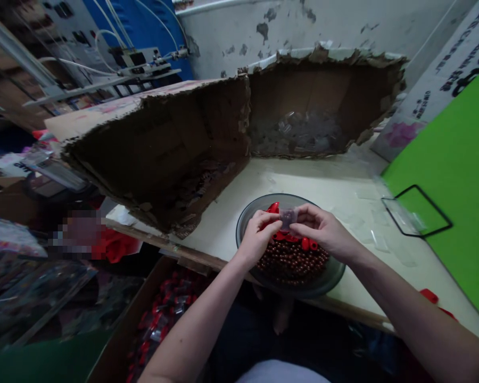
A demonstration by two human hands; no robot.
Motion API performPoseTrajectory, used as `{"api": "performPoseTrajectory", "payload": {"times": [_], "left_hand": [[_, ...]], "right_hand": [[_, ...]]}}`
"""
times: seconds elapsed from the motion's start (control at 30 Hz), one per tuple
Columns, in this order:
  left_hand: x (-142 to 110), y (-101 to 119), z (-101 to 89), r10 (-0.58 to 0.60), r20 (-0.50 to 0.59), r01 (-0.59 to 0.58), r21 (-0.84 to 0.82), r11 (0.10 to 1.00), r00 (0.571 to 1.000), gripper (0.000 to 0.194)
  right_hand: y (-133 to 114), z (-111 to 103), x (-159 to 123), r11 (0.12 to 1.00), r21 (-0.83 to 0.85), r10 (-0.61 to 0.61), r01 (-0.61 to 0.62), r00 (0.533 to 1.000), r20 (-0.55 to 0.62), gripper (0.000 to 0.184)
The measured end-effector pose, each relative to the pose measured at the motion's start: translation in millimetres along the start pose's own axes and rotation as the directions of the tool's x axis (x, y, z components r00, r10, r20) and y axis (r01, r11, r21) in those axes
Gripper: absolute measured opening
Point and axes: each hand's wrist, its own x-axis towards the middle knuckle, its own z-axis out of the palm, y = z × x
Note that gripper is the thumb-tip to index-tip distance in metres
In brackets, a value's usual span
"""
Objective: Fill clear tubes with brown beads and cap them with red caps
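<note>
Bag [288,218]: thin clear plastic. Caps [305,244]: glossy red plastic. Beads [293,264]: polished brown, wood-like. Bowl [244,226]: smooth smoked glass. Carton [163,159]: rough torn cardboard.

The scene is fairly dim overall, brightest from 12 to 3 o'clock, where the pale wall [239,32] and cream tabletop [303,181] catch soft, even light from no visible source. A faint sheen lies on the rim of the grey bowl [239,229]. Deep shadow fills the torn cardboard box [319,101] and the area at 6 o'clock. Wide-angle distortion bends straight edges toward the frame's rim, and a blocky pixelated patch [76,231] sits at 9 o'clock.
</note>
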Motion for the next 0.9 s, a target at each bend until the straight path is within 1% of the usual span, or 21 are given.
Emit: {"api": "performPoseTrajectory", "payload": {"times": [0.1,0.23,0.27,0.33,0.4,0.43,0.5,0.6,0.67,0.7,0.77,0.83,0.87,0.9], "left_hand": [[1.7,3.1,0.3,-0.032,-0.008,0.032,-0.016,0.999,0.999,0.022],[2.6,3.9,-1.0,-0.036,-0.010,0.035,-0.062,0.997,0.999,0.024],[2.7,3.6,-1.2,-0.037,-0.014,0.036,-0.072,0.997,0.999,0.025],[2.6,2.8,-1.3,-0.043,-0.011,0.042,-0.092,0.995,0.999,0.026],[2.3,1.8,-0.6,-0.061,0.021,0.063,-0.129,0.990,0.998,0.029],[2.1,1.4,0.1,-0.074,0.046,0.080,-0.153,0.985,0.996,0.030],[1.4,0.9,1.7,-0.100,0.104,0.119,-0.196,0.973,0.990,0.031],[0.2,1.9,4.3,-0.118,0.157,0.151,-0.216,0.965,0.980,0.031],[-1.0,4.0,5.2,-0.096,0.182,0.131,-0.194,0.972,0.979,0.029],[-1.8,5.3,5.2,-0.069,0.185,0.101,-0.169,0.980,0.980,0.028],[-3.6,7.4,4.4,0.003,0.173,0.014,-0.096,0.995,0.985,0.024],[-5.4,7.5,2.9,0.061,0.140,-0.057,-0.035,0.998,0.988,0.020],[-6.1,6.4,2.1,0.067,0.130,-0.063,-0.036,0.997,0.989,0.019],[-6.5,4.5,1.4,0.050,0.126,-0.042,-0.070,0.997,0.991,0.019]], "right_hand": [[-4.0,2.6,-1.3,1.000,0.028,0.006,-0.007,1.000,0.018,0.034],[-4.7,-1.0,-2.6,0.996,0.073,0.047,-0.051,0.997,0.053,0.031],[-3.2,-2.5,-1.7,0.993,0.099,0.059,-0.062,0.998,0.035,0.030],[1.6,-4.9,2.5,0.983,0.164,0.084,-0.077,0.996,-0.040,0.026],[7.5,-5.5,9.1,0.968,0.234,0.117,-0.094,0.989,-0.086,0.024],[10.2,-4.9,12.9,0.957,0.269,0.129,-0.106,0.989,-0.072,0.024],[13.7,-1.7,19.8,0.934,0.330,0.141,-0.137,0.990,0.011,0.024],[14.1,6.2,26.1,0.906,0.385,0.139,-0.177,0.982,0.124,0.026],[12.8,11.2,27.3,0.893,0.408,0.135,-0.190,0.978,0.160,0.027],[12.3,12.8,27.3,0.886,0.424,0.129,-0.189,0.978,0.165,0.026],[12.0,12.9,27.2,0.869,0.469,0.110,-0.158,0.986,0.128,0.023],[12.1,8.0,28.0,0.846,0.526,0.085,-0.085,0.996,0.023,0.021],[12.1,4.0,28.8,0.832,0.553,0.072,-0.035,0.996,-0.045,0.021],[11.8,-0.6,29.6,0.818,0.575,0.064,0.012,0.992,-0.111,0.021]]}}
